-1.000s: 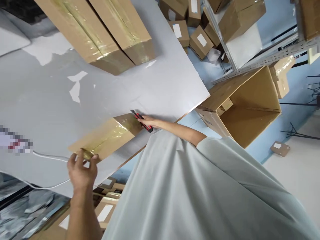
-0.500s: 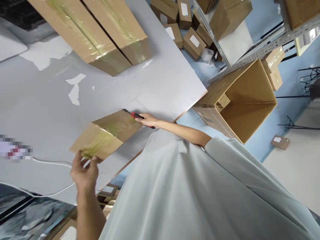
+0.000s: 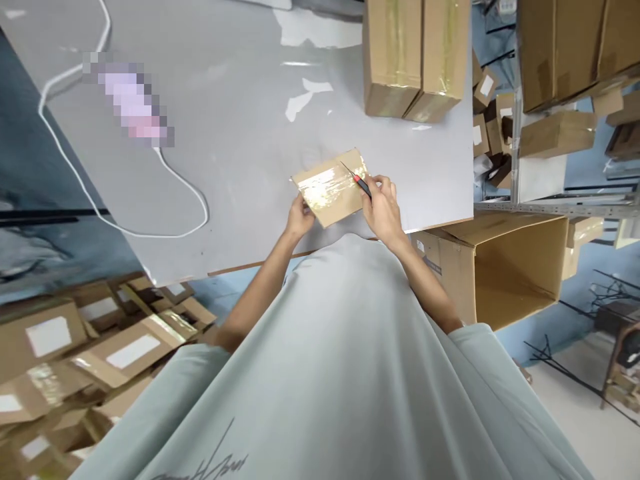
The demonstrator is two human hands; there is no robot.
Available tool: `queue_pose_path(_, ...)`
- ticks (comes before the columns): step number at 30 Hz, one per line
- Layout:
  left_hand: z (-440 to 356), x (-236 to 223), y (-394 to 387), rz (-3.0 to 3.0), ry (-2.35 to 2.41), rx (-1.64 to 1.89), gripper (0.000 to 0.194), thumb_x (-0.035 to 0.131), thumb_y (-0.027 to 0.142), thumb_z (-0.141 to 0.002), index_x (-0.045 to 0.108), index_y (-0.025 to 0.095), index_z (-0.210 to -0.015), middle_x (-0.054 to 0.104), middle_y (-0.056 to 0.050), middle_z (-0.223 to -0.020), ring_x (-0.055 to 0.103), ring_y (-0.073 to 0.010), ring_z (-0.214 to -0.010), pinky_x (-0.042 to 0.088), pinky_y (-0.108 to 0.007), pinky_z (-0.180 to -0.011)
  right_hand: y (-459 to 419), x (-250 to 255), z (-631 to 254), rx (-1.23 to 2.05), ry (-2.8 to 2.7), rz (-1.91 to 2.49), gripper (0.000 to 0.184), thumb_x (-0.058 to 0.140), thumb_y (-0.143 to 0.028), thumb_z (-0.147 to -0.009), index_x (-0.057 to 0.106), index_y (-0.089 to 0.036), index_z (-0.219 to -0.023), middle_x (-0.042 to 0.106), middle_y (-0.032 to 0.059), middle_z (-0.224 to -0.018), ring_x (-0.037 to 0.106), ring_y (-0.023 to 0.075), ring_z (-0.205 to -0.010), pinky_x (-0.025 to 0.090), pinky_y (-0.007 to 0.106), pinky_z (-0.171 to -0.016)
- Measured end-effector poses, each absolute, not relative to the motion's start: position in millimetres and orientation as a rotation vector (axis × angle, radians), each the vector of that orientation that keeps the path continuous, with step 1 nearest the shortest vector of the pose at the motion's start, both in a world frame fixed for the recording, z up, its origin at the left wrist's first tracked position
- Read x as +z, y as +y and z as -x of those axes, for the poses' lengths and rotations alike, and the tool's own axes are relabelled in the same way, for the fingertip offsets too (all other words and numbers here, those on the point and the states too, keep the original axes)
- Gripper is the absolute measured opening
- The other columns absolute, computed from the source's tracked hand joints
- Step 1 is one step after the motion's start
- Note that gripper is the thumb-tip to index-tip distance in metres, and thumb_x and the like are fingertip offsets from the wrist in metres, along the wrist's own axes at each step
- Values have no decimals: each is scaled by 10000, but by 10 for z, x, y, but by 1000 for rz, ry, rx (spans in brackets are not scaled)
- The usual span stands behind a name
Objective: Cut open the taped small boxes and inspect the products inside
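Note:
A small taped cardboard box [image 3: 330, 190] lies on the grey table [image 3: 240, 147] near its front edge. My left hand [image 3: 299, 219] grips the box's near left corner, fingers closed on it. My right hand [image 3: 383, 203] is closed round a red and black utility knife [image 3: 359, 181], whose blade rests on the box's taped top at the right side.
Two larger taped boxes [image 3: 415, 53] stand side by side at the table's far right. A white cable [image 3: 125, 227] loops across the left. An open empty carton [image 3: 515, 267] sits on the floor to the right. Several small labelled boxes [image 3: 100, 347] are piled at lower left, and shelving with boxes [image 3: 560, 80] rises at right.
The view has swung round sharply. The small box now lies between both hands closer to my body, and the knife blade sits on its top instead of at its far end.

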State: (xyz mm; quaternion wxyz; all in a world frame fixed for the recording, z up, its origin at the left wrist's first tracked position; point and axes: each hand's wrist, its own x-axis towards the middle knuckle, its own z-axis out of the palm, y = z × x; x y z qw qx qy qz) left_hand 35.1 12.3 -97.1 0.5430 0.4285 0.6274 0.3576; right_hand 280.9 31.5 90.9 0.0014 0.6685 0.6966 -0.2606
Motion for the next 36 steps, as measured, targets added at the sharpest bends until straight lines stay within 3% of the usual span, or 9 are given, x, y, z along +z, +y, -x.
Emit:
queue_pose_path(3, -121, -706, 125, -989, 1595, 986, 593, 816, 706, -944, 755, 273, -1345, 786, -120, -1471, 761, -324, -1328, 643, -495, -1141, 231, 896, -2601, -676, 2126, -2160, 582, 449, -270, -1220, 494, -170, -1792, 516, 242, -1724, 532, 345, -1532, 574, 483, -1231)
queue_pose_path(6, -26, -293, 248, -1041, 1595, 1072, 462, 709, 710, -1056, 805, 301, -1250, 833, -80, -1337, 815, -278, -1206, 695, -416, -1012, 177, 914, -2596, -606, 2136, -2174, 593, 498, -316, -1223, 484, -218, -1808, 510, 241, -1732, 544, 352, -1524, 580, 544, -1238)
queue_pose_path(10, -105, 107, 446, -1101, 1564, 1058, 293, 877, 545, -963, 833, 288, -1095, 850, -58, -1173, 815, -265, -1102, 703, -392, -958, 70, 1099, -2622, -618, 2170, -2146, 576, 453, -412, -1246, 501, -292, -1807, 592, 198, -1645, 638, 331, -1465, 617, 486, -1176)
queue_pose_path(14, -125, 176, 530, -1096, 1512, 1034, 167, 887, 427, -936, 838, 273, -977, 844, -56, -1101, 813, -255, -1051, 704, -413, -978, -70, 1324, -2368, -707, 2127, -2037, 582, 357, -385, -1262, 493, -272, -1817, 734, 156, -1485, 738, 300, -1334, 627, 409, -1116)
queue_pose_path(19, -28, 147, 581, -1080, 1453, 986, 174, 913, 442, -912, 847, 281, -913, 850, -36, -1056, 807, -253, -1045, 695, -433, -974, -104, 1465, -1897, -744, 2008, -1906, 581, 395, -410, -1265, 492, -294, -1826, 800, 128, -1434, 775, 288, -1287, 616, 346, -1078)
queue_pose_path(24, -23, 99, 637, -999, 1405, 1003, 232, 917, 473, -899, 883, 251, -957, 864, -4, -1004, 782, -219, -995, 675, -477, -1013, -39, 1501, -1671, -697, 1938, -1928, 594, 331, -365, -1273, 466, -276, -1845, 807, 136, -1437, 789, 289, -1256, 624, 373, -1069)
queue_pose_path(30, -53, 74, 641, -926, 1384, 1002, 307, 932, 556, -881, 903, 267, -979, 881, 11, -1011, 763, -200, -991, 646, -441, -1010, -74, 1466, -1609, -615, 1924, -1926, 595, 323, -415, -1282, 450, -275, -1846, 786, 149, -1471, 804, 304, -1247, 631, 372, -1045)
queue_pose_path(36, -54, 71, 630, -912, 1347, 1060, 298, 940, 537, -876, 917, 258, -981, 892, -23, -1051, 779, -227, -1022, 646, -435, -991, -150, 1382, -1571, -658, 1938, -2033, 580, 317, -374, -1282, 482, -241, -1822, 804, 146, -1432, 802, 289, -1245, 630, 392, -1078)
